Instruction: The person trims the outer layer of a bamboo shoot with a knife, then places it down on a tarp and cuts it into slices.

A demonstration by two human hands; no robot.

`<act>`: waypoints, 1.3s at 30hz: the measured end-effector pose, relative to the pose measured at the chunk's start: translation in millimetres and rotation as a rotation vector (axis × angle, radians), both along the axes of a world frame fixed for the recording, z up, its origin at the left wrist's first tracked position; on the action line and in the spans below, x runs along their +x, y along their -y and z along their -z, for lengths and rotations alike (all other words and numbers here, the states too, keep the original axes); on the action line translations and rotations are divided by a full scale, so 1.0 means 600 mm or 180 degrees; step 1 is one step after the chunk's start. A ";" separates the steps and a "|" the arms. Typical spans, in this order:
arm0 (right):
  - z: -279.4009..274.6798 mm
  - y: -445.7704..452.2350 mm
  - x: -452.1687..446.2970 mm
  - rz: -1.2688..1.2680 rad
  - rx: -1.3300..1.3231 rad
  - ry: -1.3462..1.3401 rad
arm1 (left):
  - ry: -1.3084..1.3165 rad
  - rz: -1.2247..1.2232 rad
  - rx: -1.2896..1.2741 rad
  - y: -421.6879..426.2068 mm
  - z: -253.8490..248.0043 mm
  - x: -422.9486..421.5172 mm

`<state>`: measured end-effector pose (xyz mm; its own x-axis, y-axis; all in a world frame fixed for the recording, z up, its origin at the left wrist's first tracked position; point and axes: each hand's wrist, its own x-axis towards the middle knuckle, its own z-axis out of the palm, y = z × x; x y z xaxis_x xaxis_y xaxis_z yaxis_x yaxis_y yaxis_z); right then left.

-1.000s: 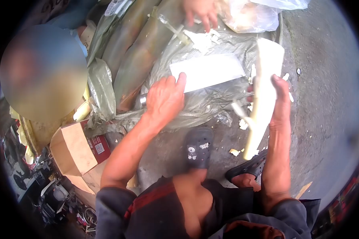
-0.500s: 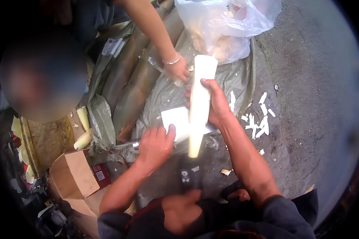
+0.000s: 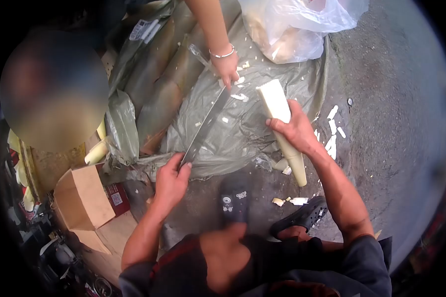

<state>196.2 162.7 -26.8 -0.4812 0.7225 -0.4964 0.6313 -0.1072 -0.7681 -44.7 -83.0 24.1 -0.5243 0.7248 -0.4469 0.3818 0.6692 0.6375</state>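
Observation:
My left hand (image 3: 172, 179) is closed around the handle end of a knife (image 3: 205, 126). Its long blade points up and away over the plastic sheet, seen nearly edge-on. A co-worker's hand (image 3: 226, 67) with a bracelet is at the blade's far tip; whether it touches the metal I cannot tell. My right hand (image 3: 298, 129) grips a peeled bamboo shoot (image 3: 276, 101), pale, with a broad cut end at the top. The shoot tilts, its narrow end pointing down towards my shoe, apart from the knife.
Large brown unpeeled shoots (image 3: 156, 106) lie on the grey-green plastic sheet (image 3: 233, 148). A white plastic bag (image 3: 300, 32) stands at the back. White scraps (image 3: 333, 126) litter the ground at right. An open cardboard box (image 3: 86, 198) sits at left, near a yellowish block (image 3: 59, 168).
The knife has come out from behind the shoot, swinging left and turning edge-on. My right hand has moved right, tilting the shoot. The co-worker's hand has moved slightly up and right.

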 end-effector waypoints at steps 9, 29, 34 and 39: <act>0.021 0.040 0.005 -0.0985 0.1075 0.0900 | -0.0363 0.0718 0.0623 -0.064 0.014 0.039; 0.106 0.044 -0.045 0.0100 0.1901 -0.0112 | -0.0840 0.1328 0.0451 -0.043 0.001 0.058; 0.112 0.042 -0.052 0.0164 0.2034 -0.0171 | -0.0819 0.1282 0.0553 -0.047 0.010 0.065; 0.101 0.044 -0.060 0.0454 0.1780 0.0077 | -0.1060 0.1416 0.0393 -0.061 0.001 0.070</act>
<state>160.0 136.5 -87.5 -0.3531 0.9351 -0.0300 0.6585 0.2257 -0.7179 -3.0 -46.3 23.5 -0.2548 0.9444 -0.2077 0.8036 0.3263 0.4977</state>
